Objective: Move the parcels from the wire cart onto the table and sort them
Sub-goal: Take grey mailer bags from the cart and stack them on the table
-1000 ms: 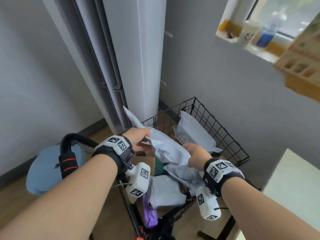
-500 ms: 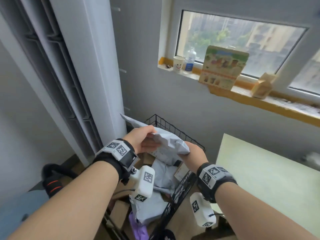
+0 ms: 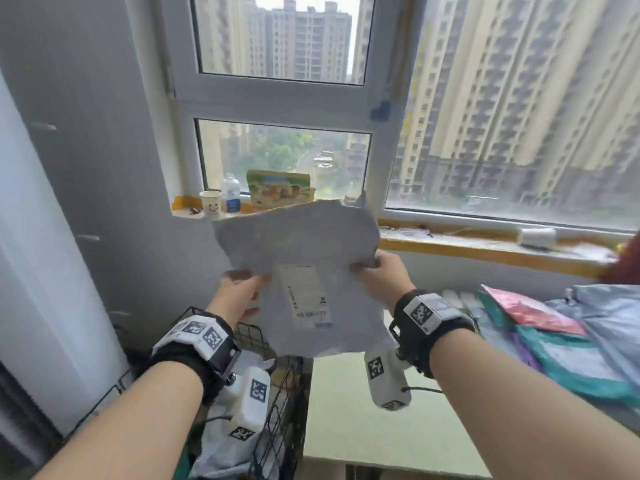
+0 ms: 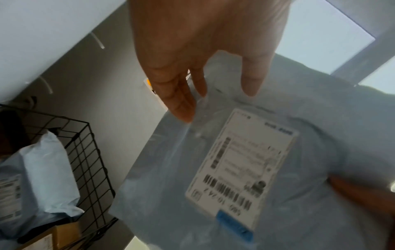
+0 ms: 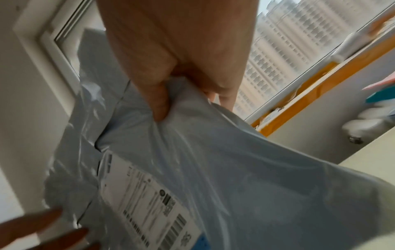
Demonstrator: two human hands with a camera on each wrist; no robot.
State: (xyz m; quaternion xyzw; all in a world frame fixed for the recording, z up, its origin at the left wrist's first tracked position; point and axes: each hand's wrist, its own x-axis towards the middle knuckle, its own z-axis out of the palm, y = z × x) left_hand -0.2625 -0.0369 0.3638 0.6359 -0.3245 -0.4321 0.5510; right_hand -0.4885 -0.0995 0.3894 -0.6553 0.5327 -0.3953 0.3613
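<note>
I hold a grey poly mailer parcel point(image 3: 304, 251) up in front of the window, its white shipping label facing me. My right hand point(image 3: 377, 271) grips its right edge; in the right wrist view the plastic point(image 5: 245, 169) bunches between thumb and fingers point(image 5: 160, 101). My left hand point(image 3: 242, 289) is at the left edge, and its straight fingers point(image 4: 181, 101) lie flat against the label side of the parcel point(image 4: 162, 194). Below the left arm stands the black wire cart point(image 3: 284, 393) with more grey parcels point(image 4: 47, 169) inside. The pale green table point(image 3: 346, 427) is lower right.
Teal, pink and grey parcels point(image 3: 571, 341) lie stacked on the table's right part. On the window sill stand a paper cup point(image 3: 210, 202), a bottle point(image 3: 231, 194) and a colourful box point(image 3: 278, 188). A cardboard box point(image 4: 53, 236) sits in the cart. A white column point(image 3: 34, 271) is left.
The grey parcel has been lifted out of the cart and raised to window height, now spread flat with its label toward me. Both hands rose with it, and the view turned toward the table.
</note>
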